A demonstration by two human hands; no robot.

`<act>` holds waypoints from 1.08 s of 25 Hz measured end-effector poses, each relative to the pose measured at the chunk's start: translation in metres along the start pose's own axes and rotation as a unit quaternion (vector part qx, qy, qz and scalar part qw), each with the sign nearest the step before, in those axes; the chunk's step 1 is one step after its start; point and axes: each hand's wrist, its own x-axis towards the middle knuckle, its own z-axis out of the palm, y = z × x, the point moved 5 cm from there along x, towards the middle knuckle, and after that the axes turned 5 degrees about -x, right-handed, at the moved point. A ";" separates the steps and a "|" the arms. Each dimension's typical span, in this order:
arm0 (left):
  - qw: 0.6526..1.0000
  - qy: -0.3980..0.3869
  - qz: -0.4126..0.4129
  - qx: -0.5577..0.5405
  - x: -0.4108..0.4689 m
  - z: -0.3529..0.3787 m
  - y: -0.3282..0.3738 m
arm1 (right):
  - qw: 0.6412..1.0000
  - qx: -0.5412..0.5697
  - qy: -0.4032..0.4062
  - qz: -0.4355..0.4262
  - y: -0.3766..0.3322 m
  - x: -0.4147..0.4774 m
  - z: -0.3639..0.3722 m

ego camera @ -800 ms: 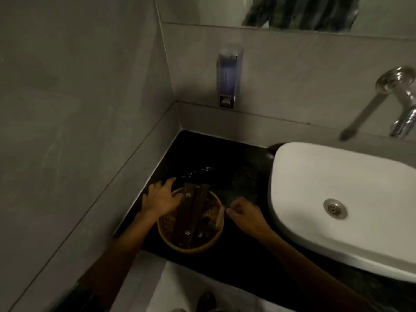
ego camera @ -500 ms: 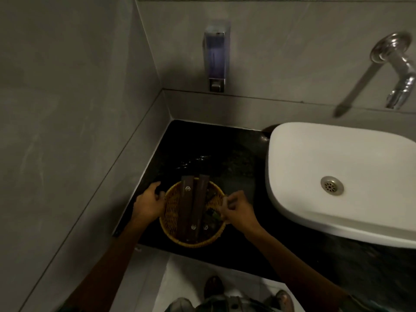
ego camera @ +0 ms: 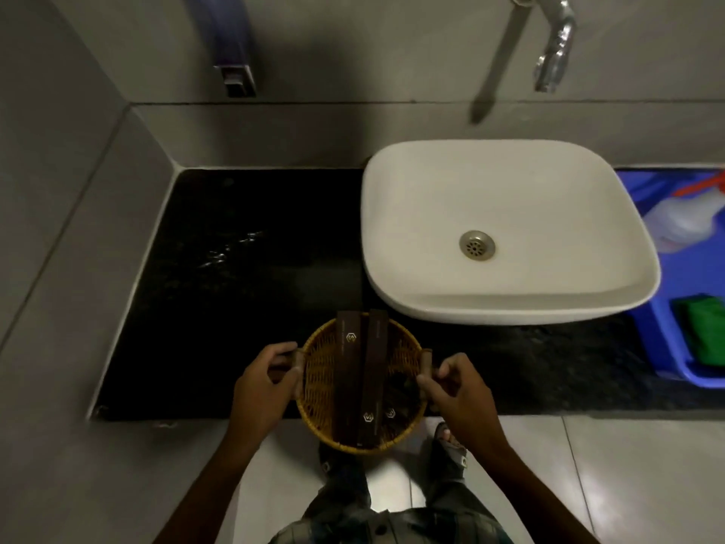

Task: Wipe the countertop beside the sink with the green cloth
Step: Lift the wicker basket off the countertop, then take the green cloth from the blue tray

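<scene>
Basket (ego camera: 363,390), round wicker, held at the counter's front edge, just in front of the sink (ego camera: 506,229) and a little to its left. Part of the basket overhangs the counter (ego camera: 235,268), above the floor. Left hand (ego camera: 261,390) closed around the basket's left handle; right hand (ego camera: 461,390) closed around the right handle. Whether the basket's base touches the counter cannot be told.

Inside the basket: two long dark brown boxes (ego camera: 359,382) lying side by side, far ends poking over the rim toward the sink. Smaller dark items beside them, too dim to make out.

Counter black, speckled; a wet glint left of the sink, toward the side wall.

Cloth (ego camera: 704,333), green, lies in a blue tub (ego camera: 651,347) just right of the sink, well apart from both hands. A pale spray bottle (ego camera: 682,221) with an orange top lies in the same tub, behind the cloth.

Tap (ego camera: 553,45), chrome, on the wall behind the sink. Soap dispenser (ego camera: 231,45) on the same wall, left of the sink, blurred.

Sandalled feet visible on the floor tiles below the basket.
</scene>
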 end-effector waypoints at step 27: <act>0.822 -0.320 0.449 0.144 -0.062 0.494 0.307 | 0.953 0.012 0.172 0.248 0.195 0.110 -0.434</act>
